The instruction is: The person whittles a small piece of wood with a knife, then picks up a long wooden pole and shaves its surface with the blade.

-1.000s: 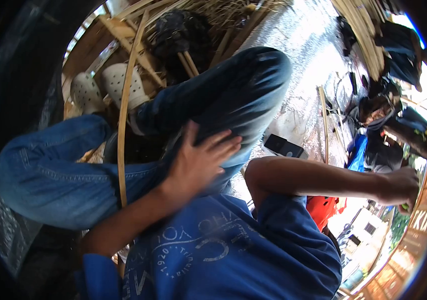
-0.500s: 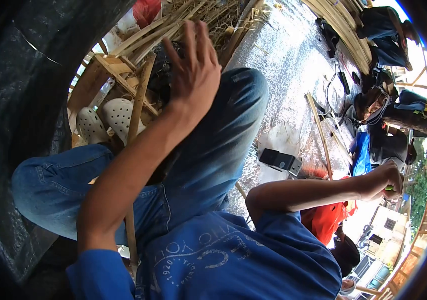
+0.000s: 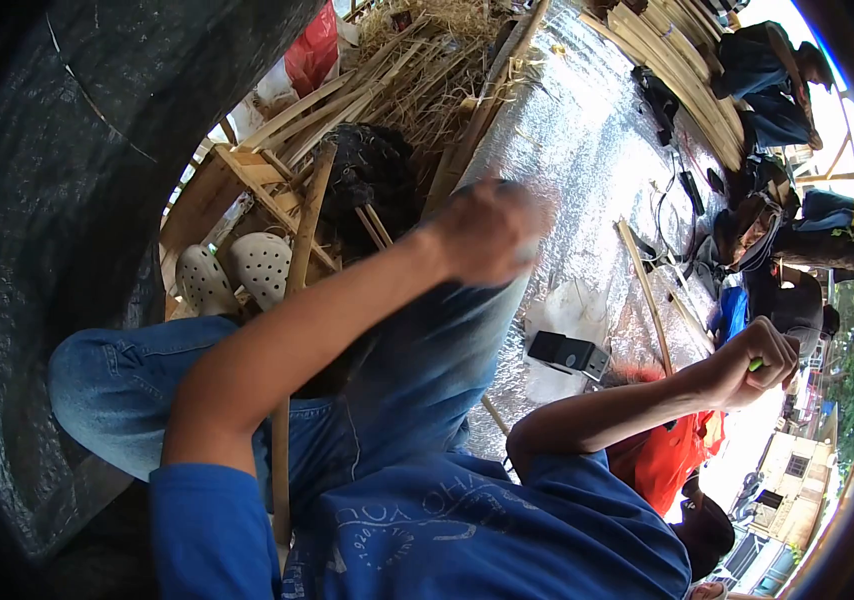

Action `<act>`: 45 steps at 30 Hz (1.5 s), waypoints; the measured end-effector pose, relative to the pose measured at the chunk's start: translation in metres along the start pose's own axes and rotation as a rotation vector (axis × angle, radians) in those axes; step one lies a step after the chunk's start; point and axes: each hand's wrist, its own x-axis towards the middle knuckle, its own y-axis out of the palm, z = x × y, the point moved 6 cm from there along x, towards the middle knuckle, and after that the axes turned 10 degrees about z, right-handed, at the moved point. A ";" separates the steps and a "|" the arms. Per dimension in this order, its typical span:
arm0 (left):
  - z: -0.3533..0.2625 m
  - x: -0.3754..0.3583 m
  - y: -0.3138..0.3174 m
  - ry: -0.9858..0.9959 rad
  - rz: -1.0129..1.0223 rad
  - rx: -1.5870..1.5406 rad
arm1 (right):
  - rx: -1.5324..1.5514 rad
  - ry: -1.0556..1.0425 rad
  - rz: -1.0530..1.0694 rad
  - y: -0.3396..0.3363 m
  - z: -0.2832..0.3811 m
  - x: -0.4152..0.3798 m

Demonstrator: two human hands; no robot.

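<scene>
My left hand (image 3: 497, 232) is smeared by motion above my raised, jeans-clad knee. Its shape looks compact, but I cannot make out its fingers or anything in them. Off to the right, my right hand (image 3: 769, 365) is closed in a fist. A bright green bit of a small object (image 3: 756, 365) shows between its fingers; the rest is hidden in the grip. A long wooden stick (image 3: 305, 235) runs up past my left forearm, which crosses in front of it.
White perforated clogs (image 3: 263, 268) sit beside a wooden frame (image 3: 247, 170). Wood strips and straw (image 3: 427, 70) are heaped behind. A black speaker-like box (image 3: 567, 352) lies on silvery sheeting (image 3: 547, 130). A person in red (image 3: 672, 455) is close by on the right; other people sit farther off.
My left hand has swung right and downward, from spread fingers to a blurred, compact shape. My right fist has shifted slightly left, still around the green object. The view has shifted slightly.
</scene>
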 end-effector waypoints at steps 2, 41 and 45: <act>-0.026 -0.016 0.023 0.430 0.281 -0.136 | 0.016 0.030 -0.033 -0.006 -0.010 -0.001; -0.016 -0.290 -0.087 -1.278 -0.488 -1.339 | -1.313 1.647 -0.323 -0.162 -0.180 -0.182; -0.017 -0.289 -0.086 -1.290 -0.583 -1.638 | -1.231 1.702 -0.263 -0.170 -0.196 -0.184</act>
